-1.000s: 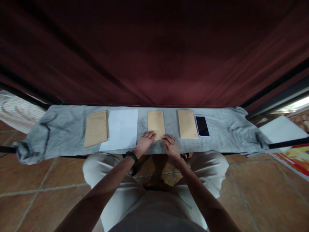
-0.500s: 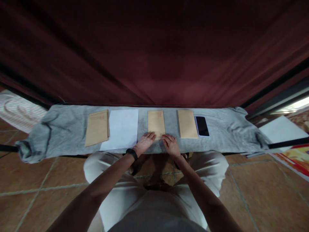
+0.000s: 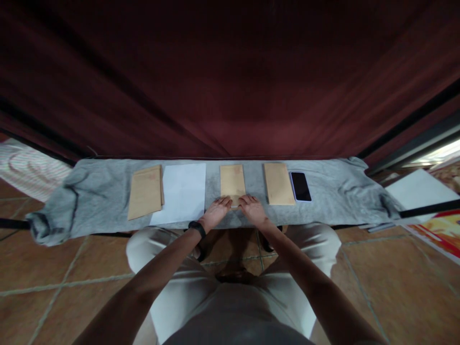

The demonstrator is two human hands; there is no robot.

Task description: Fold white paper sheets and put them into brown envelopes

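Note:
A brown paper envelope lies flat in front of me, with a faint red mark near its top. My left hand rests on its lower left edge, fingers laid out over the paper. Across from it, my right hand has its fingers lying flat on the lower right corner. Both hands press on the folded-looking bottom strip; the undersides of the fingers are hidden. A dark band circles my left wrist.
On the grey cloth left of the envelope are white paper sheets and several brown envelopes. At right are an envelope stack and a phone. A dark red curtain hangs behind.
My right hand has slid slightly left and up onto the envelope's lower corner, its fingers flatter than before. My left hand stays at the lower left edge.

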